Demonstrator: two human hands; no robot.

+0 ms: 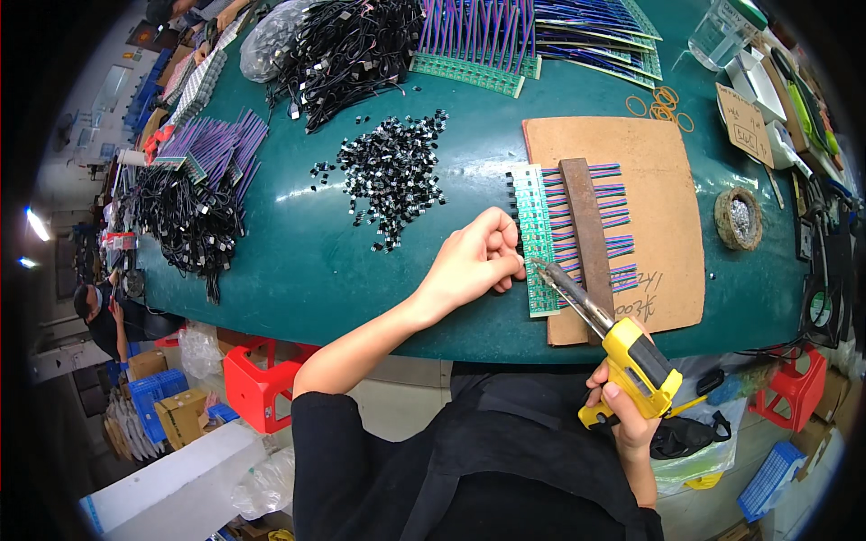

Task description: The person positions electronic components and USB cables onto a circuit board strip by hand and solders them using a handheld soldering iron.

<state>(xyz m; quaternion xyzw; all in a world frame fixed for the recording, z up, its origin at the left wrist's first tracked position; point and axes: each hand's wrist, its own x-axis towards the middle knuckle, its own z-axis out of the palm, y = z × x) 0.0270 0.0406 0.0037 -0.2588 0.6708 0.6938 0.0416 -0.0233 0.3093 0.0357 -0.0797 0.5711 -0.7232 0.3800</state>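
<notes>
Handwriting marks the cardboard sheet [666,216] and brown card [743,124]; the green lid [751,13] seems lettered.

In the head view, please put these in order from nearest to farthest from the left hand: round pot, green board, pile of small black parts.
From the left hand:
1. Green board: just to its right.
2. Pile of small black parts: ahead, to its left.
3. Round pot: far right.

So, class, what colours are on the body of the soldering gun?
The soldering gun has a yellow and black body, best seen in the head view.
</notes>
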